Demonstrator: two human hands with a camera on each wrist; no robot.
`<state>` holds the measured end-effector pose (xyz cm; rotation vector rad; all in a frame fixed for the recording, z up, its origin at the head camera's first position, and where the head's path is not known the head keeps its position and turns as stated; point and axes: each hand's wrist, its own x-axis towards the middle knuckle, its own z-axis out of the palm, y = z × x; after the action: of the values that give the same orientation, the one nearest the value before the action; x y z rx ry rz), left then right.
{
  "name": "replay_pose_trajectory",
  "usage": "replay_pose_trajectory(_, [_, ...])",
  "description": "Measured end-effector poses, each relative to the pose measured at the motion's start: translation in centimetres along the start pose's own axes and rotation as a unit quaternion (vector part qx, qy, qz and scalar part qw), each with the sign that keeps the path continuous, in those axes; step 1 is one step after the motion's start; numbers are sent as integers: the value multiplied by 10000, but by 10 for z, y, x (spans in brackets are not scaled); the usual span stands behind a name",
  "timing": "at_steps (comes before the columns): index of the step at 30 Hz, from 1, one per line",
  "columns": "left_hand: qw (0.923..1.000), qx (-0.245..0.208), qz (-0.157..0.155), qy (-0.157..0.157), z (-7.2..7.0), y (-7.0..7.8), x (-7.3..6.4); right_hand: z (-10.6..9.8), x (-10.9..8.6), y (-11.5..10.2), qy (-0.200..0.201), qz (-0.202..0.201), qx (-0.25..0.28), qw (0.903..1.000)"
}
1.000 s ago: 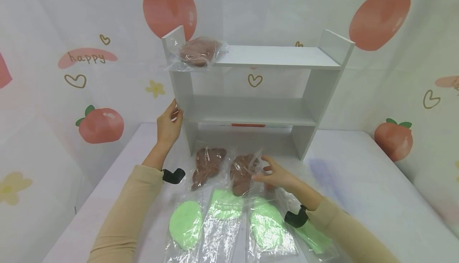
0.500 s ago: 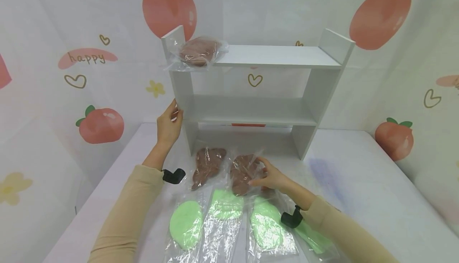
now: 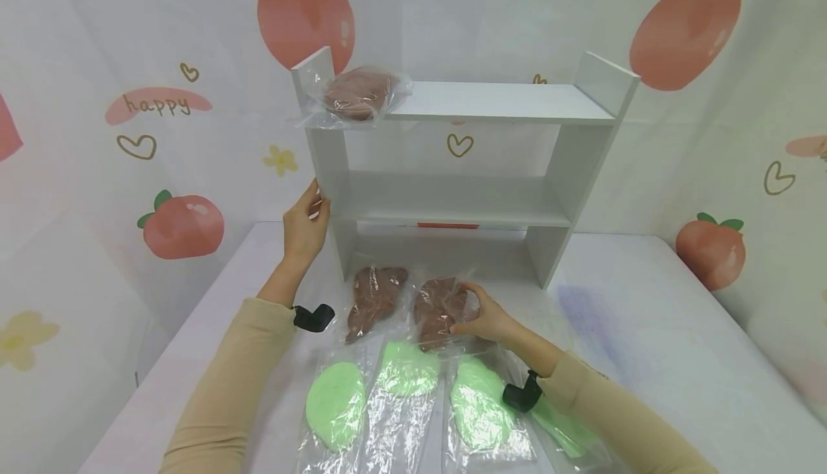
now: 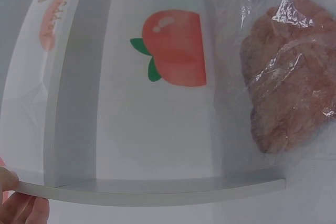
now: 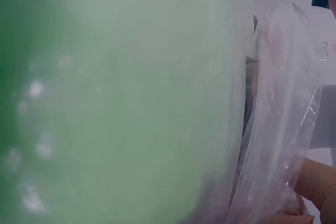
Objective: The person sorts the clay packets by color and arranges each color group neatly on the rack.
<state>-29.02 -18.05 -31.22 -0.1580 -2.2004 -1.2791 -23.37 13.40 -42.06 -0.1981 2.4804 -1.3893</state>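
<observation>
My left hand (image 3: 305, 226) grips the left side panel of a white shelf unit (image 3: 452, 208); in the left wrist view its fingertips (image 4: 23, 205) curl round the panel's edge. My right hand (image 3: 494, 319) holds the right side of a clear plastic bag with a brown, clay-like lump (image 3: 439, 309), thumb and forefinger curled at its edge. In the right wrist view the fingers (image 5: 315, 182) are against clear plastic. A second brown bag (image 3: 377, 298) lies to its left, before the bottom shelf. Part of another brown lump shows beneath the right hand.
Another bagged brown lump (image 3: 362, 93) sits at the left end of the top shelf. Several clear bags with flat green pieces (image 3: 336, 406) lie in a row at the table's front. A patterned backdrop (image 3: 213, 29) stands behind the shelf.
My right hand has moved slightly left onto the middle brown bag, and its thumb and forefinger have closed on the edge. The left hand stays on the shelf panel.
</observation>
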Motion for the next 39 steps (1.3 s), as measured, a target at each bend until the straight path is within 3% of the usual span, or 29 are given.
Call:
replay_pose_trajectory(11, [10000,-36,43,29,1,1,1,-6,-3,1,-165,-86,601,9980])
replay_pose_trajectory(18, [10000,-68,41,12,0,1,1,-10,-1,3,-136,-510,472,9975])
replay_pose_trajectory(25, [10000,-49,80,0,0,0,1,-12,0,2,-71,-625,328,9975])
replay_pose_trajectory(30, [9999,-52,95,21,0,0,0,-15,-1,1,-323,-694,537,9956])
replay_pose_trajectory(36, [10000,-64,61,-1,0,0,-1,-16,0,-1,-604,-426,765,9943])
replay_pose_trajectory(39, [9999,-100,-14,-55,0,0,-1,-15,1,-3,-507,-167,757,9957])
